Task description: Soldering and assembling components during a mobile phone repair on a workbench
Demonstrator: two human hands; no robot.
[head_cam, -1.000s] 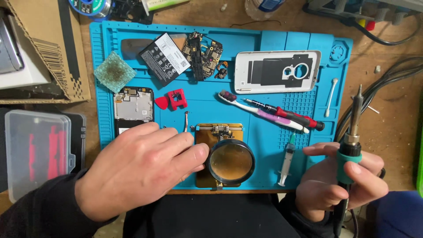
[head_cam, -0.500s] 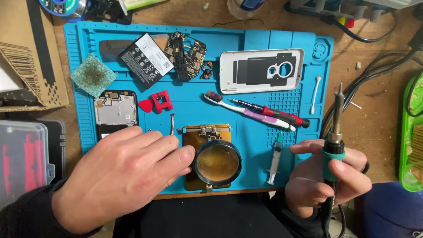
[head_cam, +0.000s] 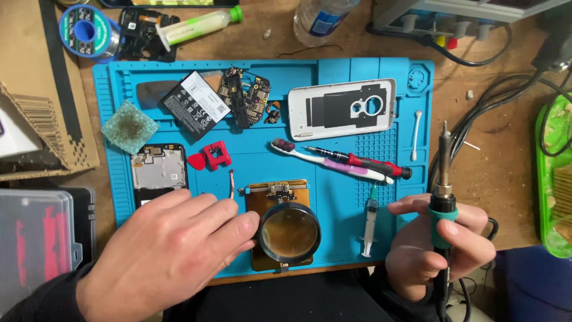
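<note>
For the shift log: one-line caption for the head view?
Left hand steadies a round magnifier on a blue mat; right hand holds a soldering iron upright.
</note>
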